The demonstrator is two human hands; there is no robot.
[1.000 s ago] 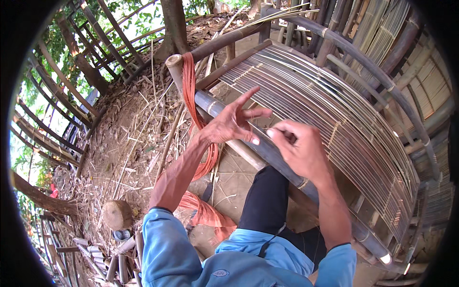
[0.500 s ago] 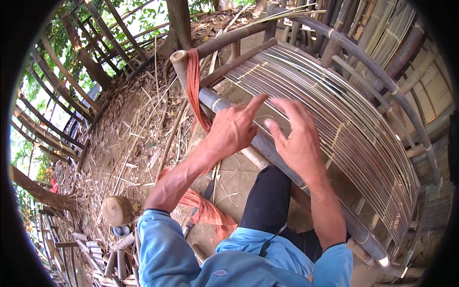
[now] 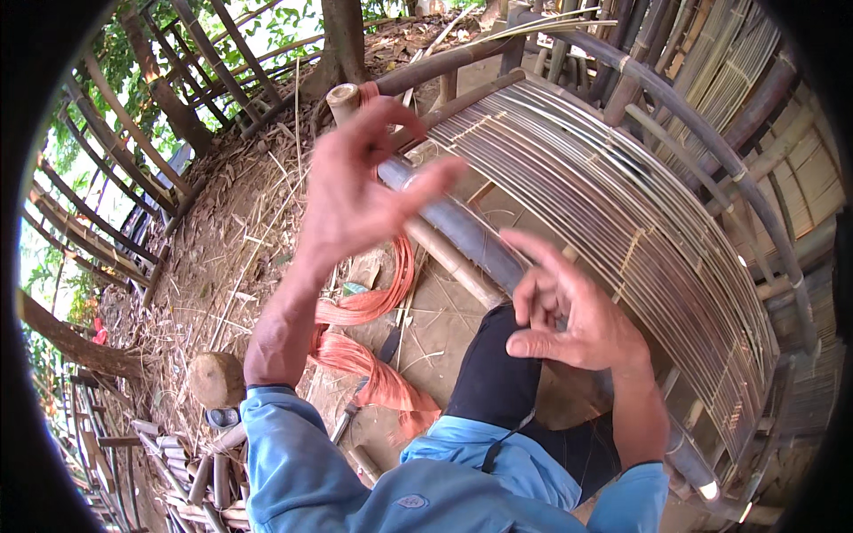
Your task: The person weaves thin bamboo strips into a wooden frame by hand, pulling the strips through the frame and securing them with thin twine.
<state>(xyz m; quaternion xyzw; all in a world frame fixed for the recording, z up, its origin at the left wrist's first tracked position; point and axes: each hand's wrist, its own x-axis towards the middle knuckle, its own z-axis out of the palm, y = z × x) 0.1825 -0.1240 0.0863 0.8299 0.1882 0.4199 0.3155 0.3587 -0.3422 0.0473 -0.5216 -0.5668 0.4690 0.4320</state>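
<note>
My left hand is raised over the near bamboo rail, by the end of a bamboo post. Its fingers are curved and spread apart, slightly blurred, with nothing seen in them. Lower and to the right, my right hand hovers above the same rail and my knee. Its index finger points out, the other fingers curl loosely, and the thumb stands apart; it looks empty. Beyond the rail lies a bench-like panel of thin bamboo slats, bound with cross ties. Orange strands hang behind my left hand and gather in a bundle on the ground.
A cut log and a pile of bamboo pieces lie at lower left. A tree trunk rises at the back, beside a pole fence. Upright bamboo slats stand at the far right. Dry leaves and shavings cover the ground.
My hands, close together over the rail before, have moved apart. The left has gone up and left, its fingers spreading; the right has come down toward me.
</note>
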